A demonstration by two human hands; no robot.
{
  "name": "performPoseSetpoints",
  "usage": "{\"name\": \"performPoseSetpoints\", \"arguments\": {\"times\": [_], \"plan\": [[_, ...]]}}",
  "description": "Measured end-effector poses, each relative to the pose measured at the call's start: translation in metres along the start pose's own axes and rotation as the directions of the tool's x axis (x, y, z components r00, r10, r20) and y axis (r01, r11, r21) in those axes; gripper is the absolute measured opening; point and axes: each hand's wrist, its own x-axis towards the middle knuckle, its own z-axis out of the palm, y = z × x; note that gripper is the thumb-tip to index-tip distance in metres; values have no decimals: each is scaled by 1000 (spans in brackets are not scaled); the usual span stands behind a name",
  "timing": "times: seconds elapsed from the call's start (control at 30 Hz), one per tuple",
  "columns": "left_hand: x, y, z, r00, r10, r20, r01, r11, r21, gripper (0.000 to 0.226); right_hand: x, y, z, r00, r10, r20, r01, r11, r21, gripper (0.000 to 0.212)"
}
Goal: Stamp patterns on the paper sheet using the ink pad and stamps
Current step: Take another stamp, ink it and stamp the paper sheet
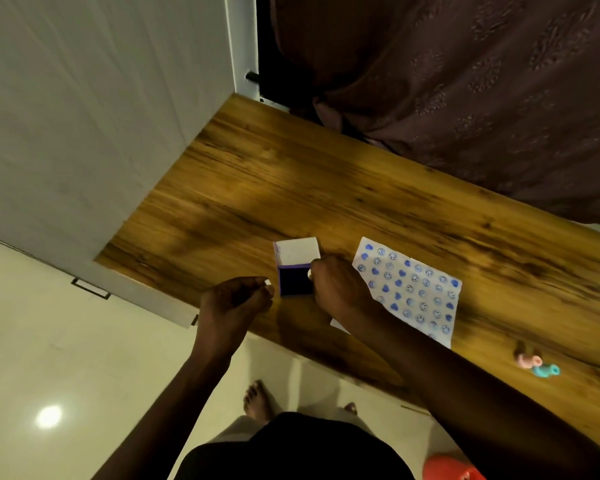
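Evidently re-inking, the right hand pinched a small stamp against the open ink pad on the counter as I watched. The left hand curled beside it, and I could not tell whether it held anything. Next, I judged, came finding a free spot on the crowded paper sheet.

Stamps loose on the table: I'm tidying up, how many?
2: pink stamp and teal stamp, side by side right of the paper sheet; left hand and right hand may hide others.
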Motion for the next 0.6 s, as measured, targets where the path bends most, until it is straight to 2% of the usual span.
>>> {"name": "performPoseSetpoints", "arguments": {"times": [0.03,0.1,0.27,0.37,0.5,0.6], "plan": [[-1,0,1,1000,0,6,-1,1000,8,9,2,0,3,1000,17,25,-17,1000,8,37],[-2,3,3,1000,1,13,-1,1000,22,10,6,2,6,999,34,35,-36,998,51,42],[-7,12,8,999,26,19,-26,999,19,13,7,3,-1,999,45,-16,-43,993,113,30],[-11,16,13,998,51,44,-52,999,12,14,3,7,-7,995,97,-23,-91,976,199,30],[-14,14,23,998,25,50,-26,999,24,12,-20,17,-16,960,142,-240,-36,915,401,24],[-17,11,35,996,6,94,-8,1000,21,14,-45,33,-22,927,231,-294,-24,822,569,19]]}}
